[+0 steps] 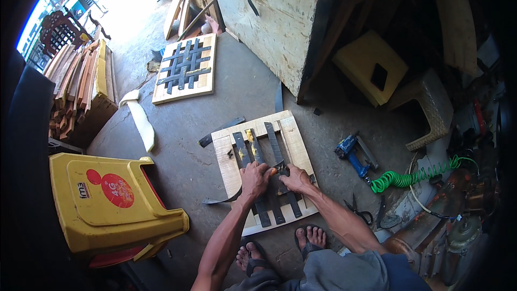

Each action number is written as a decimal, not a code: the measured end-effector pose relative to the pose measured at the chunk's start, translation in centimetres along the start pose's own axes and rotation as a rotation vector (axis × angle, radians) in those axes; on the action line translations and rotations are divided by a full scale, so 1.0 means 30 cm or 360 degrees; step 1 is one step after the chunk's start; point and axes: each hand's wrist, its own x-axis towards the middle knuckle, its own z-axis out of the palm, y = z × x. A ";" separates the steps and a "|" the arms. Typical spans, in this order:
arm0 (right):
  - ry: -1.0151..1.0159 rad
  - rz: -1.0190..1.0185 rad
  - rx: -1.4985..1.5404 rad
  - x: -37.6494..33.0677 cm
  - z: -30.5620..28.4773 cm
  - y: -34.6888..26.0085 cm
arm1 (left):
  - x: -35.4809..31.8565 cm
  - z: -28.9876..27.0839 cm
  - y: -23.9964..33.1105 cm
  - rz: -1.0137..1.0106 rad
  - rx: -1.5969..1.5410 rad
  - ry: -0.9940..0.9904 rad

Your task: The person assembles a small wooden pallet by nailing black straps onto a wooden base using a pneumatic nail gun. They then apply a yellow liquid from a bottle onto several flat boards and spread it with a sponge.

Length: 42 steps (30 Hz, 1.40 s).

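Concrete floor (pixel 194 121) is bearing a wooden frame (pixel 225 168) as left hand (pixel 255 179) and right hand (pixel 295 179) are gripping black strapping (pixel 280 165), apparently weaving; threading onward is likely needing tension.

Bare fingers (pixel 262 167), sleeveless forearms (pixel 226 238), grey garment (pixel 344 272), dark strapped sandals (pixel 259 264)

On the wooden frame (pixel 226 164), the left hand (pixel 255 179) and right hand (pixel 295 179) curl at black strips (pixel 273 143). Right of the frame lies a blue air tool (pixel 353 157); left of it, a yellow stool (pixel 142 202).
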 end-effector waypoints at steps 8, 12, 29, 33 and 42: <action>-0.0578 0.0085 0.0476 -0.081 -0.018 0.040 | -0.012 -0.156 0.013 -0.0324 -0.0280 -0.0477; -0.0751 0.0146 0.0335 -0.272 -0.081 -0.052 | -0.120 -0.254 0.057 -0.0493 -0.0155 -0.0857; -0.0743 0.0229 0.1032 -0.332 -0.008 0.057 | -0.352 -0.146 0.126 -0.0602 0.0018 -0.0779; -0.0685 0.0314 0.1066 -0.304 -0.005 0.057 | -0.343 -0.154 0.122 -0.0579 0.0046 -0.0747; -0.0703 0.0404 0.1117 -0.303 -0.018 0.042 | -0.328 -0.176 0.161 -0.0690 0.0155 -0.0825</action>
